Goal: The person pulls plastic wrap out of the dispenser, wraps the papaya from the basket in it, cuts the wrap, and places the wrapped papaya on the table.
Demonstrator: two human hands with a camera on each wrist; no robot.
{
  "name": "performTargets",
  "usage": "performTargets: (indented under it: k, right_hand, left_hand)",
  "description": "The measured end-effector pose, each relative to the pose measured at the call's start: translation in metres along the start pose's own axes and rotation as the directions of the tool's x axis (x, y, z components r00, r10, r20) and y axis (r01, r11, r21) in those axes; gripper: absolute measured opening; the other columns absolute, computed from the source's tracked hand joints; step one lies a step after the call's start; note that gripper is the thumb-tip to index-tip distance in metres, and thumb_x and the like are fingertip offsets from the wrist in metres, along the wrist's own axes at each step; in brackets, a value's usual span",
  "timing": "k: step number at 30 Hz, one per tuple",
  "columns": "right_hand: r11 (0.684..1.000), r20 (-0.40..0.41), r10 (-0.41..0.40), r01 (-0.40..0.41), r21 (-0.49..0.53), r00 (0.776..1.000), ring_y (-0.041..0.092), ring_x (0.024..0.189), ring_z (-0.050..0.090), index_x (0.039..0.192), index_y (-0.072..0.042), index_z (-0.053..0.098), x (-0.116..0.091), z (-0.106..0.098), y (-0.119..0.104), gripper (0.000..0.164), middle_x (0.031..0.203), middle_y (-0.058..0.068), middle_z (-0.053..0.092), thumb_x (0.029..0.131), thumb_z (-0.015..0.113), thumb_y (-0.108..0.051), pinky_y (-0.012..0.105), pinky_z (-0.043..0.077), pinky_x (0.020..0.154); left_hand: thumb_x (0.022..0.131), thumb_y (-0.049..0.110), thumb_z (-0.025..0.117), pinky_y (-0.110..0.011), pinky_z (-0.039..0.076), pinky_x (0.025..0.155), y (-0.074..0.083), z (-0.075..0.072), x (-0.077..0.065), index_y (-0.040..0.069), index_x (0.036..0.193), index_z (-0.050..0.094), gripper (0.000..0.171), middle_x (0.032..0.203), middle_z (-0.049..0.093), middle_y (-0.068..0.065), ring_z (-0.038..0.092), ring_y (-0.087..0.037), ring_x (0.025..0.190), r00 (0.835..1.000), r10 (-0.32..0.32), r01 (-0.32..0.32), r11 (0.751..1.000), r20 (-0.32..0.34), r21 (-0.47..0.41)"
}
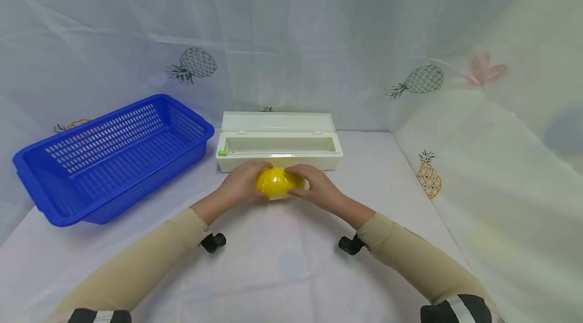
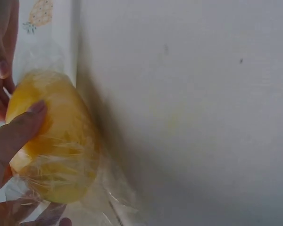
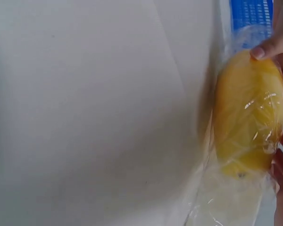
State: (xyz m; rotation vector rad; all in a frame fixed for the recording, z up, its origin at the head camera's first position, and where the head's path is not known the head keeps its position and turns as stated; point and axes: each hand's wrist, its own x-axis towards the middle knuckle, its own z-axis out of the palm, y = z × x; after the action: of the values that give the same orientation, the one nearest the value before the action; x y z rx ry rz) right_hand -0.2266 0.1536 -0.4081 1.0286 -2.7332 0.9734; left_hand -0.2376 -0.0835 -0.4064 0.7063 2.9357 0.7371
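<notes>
A yellow mango [image 1: 275, 184] wrapped in clear cling film [image 3: 254, 108] is held low over the table between both hands. From the left, my left hand [image 1: 243, 181] grips one end; in the left wrist view its thumb [image 2: 23, 127] lies across the film-covered skin. My right hand [image 1: 316, 189] holds the other end, thumb and fingers curved about it. Loose film trails off the fruit in both wrist views. Right behind the mango stands a white cling film dispenser box [image 1: 280, 162], its lid [image 1: 278, 121] raised.
A blue plastic basket [image 1: 109, 211] with slotted walls stands at the left of the table. White cloth printed with pineapples [image 1: 198, 62] hangs behind and at the right. A white cloth [image 1: 291, 262] covers the tabletop.
</notes>
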Motion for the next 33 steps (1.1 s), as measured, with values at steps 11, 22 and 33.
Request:
performTargets:
  k: [11,22,33]
  right_hand:
    - [0.991,-0.020,0.074,-0.075,-0.114,0.997,0.022,0.112,0.056,0.118,-0.008,0.069,0.026,0.008,0.005,0.043,0.119,0.004,0.062,0.078,0.084,-0.019,0.035,0.045,0.100]
    - [0.989,-0.034,0.093,-0.096,-0.108,0.995,0.022,0.111,0.054,0.117,-0.009,0.069,0.037,0.012,0.011,0.044,0.117,0.004,0.060,0.077,0.085,-0.021,0.035,0.044,0.101]
    - [0.993,0.015,0.097,-0.095,-0.069,0.995,0.024,0.110,0.052,0.116,-0.009,0.069,0.039,0.010,0.006,0.048,0.116,0.006,0.056,0.073,0.088,-0.016,0.036,0.044,0.100]
  left_hand:
    - [0.064,0.032,0.093,-0.045,0.043,0.101,-0.007,-0.001,0.011,0.003,0.130,0.056,0.080,0.123,0.060,-0.014,0.057,-0.030,0.110,0.998,-0.052,0.052,0.999,-0.020,0.008]
    - [0.068,0.029,0.091,-0.047,0.040,0.104,-0.016,0.003,0.011,0.005,0.134,0.054,0.080,0.121,0.053,-0.018,0.053,-0.032,0.108,0.992,-0.097,0.094,0.995,-0.075,-0.043]
    - [0.075,0.035,0.085,-0.054,0.042,0.098,-0.024,-0.036,-0.011,0.012,0.134,0.057,0.069,0.131,0.051,-0.017,0.047,-0.038,0.120,0.966,-0.188,0.169,0.979,-0.176,-0.115]
